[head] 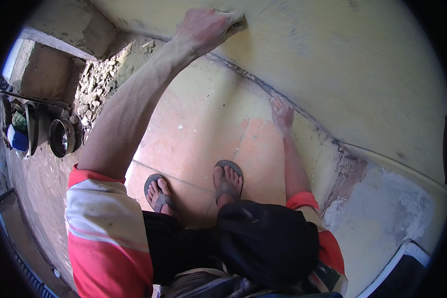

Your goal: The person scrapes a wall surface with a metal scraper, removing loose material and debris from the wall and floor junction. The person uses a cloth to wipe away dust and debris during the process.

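My left hand is a fist pressed to the dusty pale-yellow wall. By its thumb shows the curled edge of a small thin piece, mostly hidden in the grip; its material is unclear. Faint scratch-like streaks mark the wall beside the fist. My right hand hangs lower, near the foot of the wall, its fingers bent. Whether it touches the wall or holds anything cannot be made out. Pale dust covers both hands and lies thick on the tiled floor along the wall.
Broken rubble is heaped at the left corner. Beside it stand a round metal tin and a dark bucket with things in it. My sandalled feet are on the tiles. A rough patched section is at the right.
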A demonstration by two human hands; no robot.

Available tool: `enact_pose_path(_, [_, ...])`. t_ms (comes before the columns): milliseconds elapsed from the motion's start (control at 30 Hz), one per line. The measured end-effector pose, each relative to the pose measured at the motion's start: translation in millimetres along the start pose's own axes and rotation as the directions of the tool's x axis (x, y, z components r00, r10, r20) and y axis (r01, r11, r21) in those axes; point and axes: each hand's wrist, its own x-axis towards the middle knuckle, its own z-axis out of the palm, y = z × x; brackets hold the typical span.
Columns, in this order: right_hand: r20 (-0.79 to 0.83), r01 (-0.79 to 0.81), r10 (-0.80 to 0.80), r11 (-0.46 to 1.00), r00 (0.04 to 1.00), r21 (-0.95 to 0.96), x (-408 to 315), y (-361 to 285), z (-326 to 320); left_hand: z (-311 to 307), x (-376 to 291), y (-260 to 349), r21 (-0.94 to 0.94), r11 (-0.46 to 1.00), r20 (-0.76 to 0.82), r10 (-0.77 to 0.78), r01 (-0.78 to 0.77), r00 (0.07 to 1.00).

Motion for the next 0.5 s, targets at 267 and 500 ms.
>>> enact_pose_path(267, [-0.035, -0.096, 0.097, 0.995, 0.995, 0.039, -11, 13, 5, 12, 5, -1, -0.068, 0.997, -0.067, 0.038, -0.043, 0.997])
enact_pose_path(500, [-0.042, -0.143, 0.162, 0.947, 0.986, 0.286, -26, 19, -28, 1, -1, -2, -0.046, 0.999, 0.016, -0.025, 0.026, 1.0])
